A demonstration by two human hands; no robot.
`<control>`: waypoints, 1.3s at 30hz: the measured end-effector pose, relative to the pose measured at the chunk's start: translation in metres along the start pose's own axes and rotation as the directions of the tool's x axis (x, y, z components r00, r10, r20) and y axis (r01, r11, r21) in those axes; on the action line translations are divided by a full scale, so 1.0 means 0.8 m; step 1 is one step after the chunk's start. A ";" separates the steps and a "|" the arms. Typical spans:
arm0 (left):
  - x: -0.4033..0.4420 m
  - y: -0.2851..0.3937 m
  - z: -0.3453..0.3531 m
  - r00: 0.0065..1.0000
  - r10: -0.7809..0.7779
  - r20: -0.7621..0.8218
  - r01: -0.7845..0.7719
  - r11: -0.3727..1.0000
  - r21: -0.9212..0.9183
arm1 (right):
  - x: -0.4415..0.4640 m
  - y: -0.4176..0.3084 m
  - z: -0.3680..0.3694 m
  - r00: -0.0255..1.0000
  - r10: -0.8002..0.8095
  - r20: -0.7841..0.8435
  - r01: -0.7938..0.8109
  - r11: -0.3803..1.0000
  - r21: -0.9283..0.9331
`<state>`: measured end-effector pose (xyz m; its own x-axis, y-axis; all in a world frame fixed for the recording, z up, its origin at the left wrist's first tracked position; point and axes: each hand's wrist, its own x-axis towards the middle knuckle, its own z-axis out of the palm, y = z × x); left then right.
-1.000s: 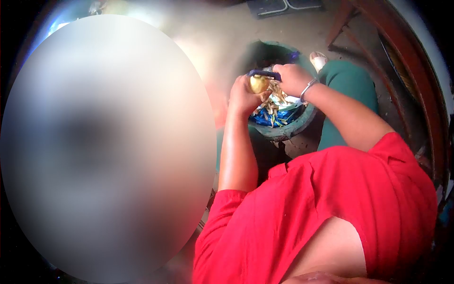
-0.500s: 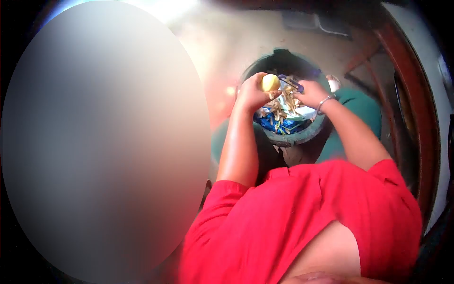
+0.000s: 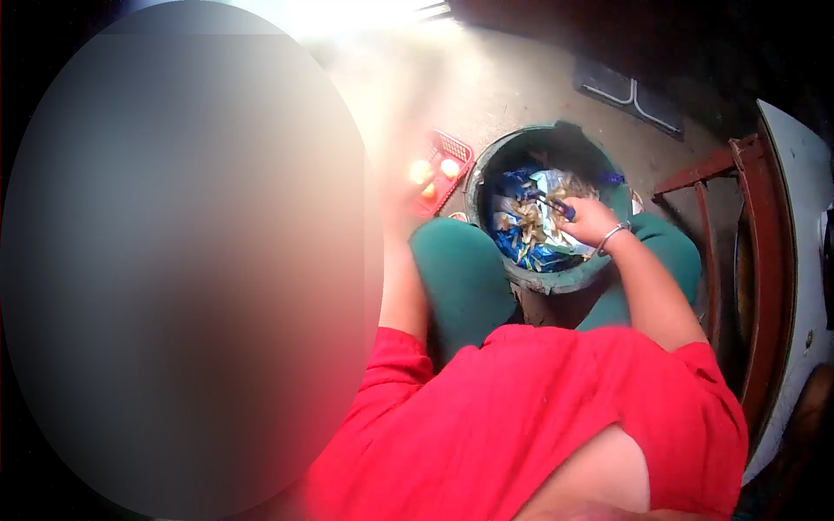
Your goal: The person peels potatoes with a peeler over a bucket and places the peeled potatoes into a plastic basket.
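Observation:
Over the round green bin (image 3: 476,187) between my knees, my right hand (image 3: 592,222) is closed around a peeler (image 3: 566,210) with a dark blue-purple handle. Brown peelings (image 3: 532,217) lie in the bin on blue and white plastic wrappers. My left forearm (image 3: 405,291) reaches forward beside my left knee, towards a red plastic basket (image 3: 460,145). Pale yellow peeled potatoes (image 3: 449,168), by their look, lie in that basket. Blur and glare cover my left hand, so its fingers and anything in them cannot be made out.
A large blurred oval covers the left side of the view. To the right stand a reddish-brown wooden frame (image 3: 764,234) and a pale board (image 3: 808,260). A dark flat object with a metal bar (image 3: 632,95) lies on the floor (image 3: 512,74) beyond the bin.
My left hand has moved left from over the bin, where it held a peeled yellow potato, towards the basket. The view has shifted, bringing the basket into sight. My right hand still holds the peeler.

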<state>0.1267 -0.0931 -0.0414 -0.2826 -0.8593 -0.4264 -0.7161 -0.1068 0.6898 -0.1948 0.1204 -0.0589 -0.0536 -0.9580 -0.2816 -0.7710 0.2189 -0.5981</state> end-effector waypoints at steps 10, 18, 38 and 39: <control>-0.024 -0.079 0.029 0.979 -0.205 0.012 0.205 0.970 -0.129 | -0.004 -0.014 -0.001 0.985 0.069 0.155 -0.052 0.992 -0.111; 0.019 -0.104 0.042 0.966 -0.238 0.101 0.251 0.958 -0.140 | 0.009 -0.010 0.014 0.984 0.009 0.176 0.009 0.995 -0.098; 0.101 -0.148 0.049 0.975 -0.149 -0.164 0.110 0.968 -0.225 | 0.038 -0.034 0.026 0.939 0.159 0.306 -0.107 0.978 -0.181; 0.102 -0.147 0.050 0.975 -0.152 -0.165 0.112 0.967 -0.227 | 0.038 -0.032 0.027 0.936 0.162 0.313 -0.108 0.977 -0.183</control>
<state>0.1621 -0.1305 -0.1810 -0.0617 -0.9036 -0.4240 -0.5796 -0.3134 0.7522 -0.1631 0.0897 -0.0684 0.0236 -0.8032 -0.5953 -0.8639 0.2832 -0.4164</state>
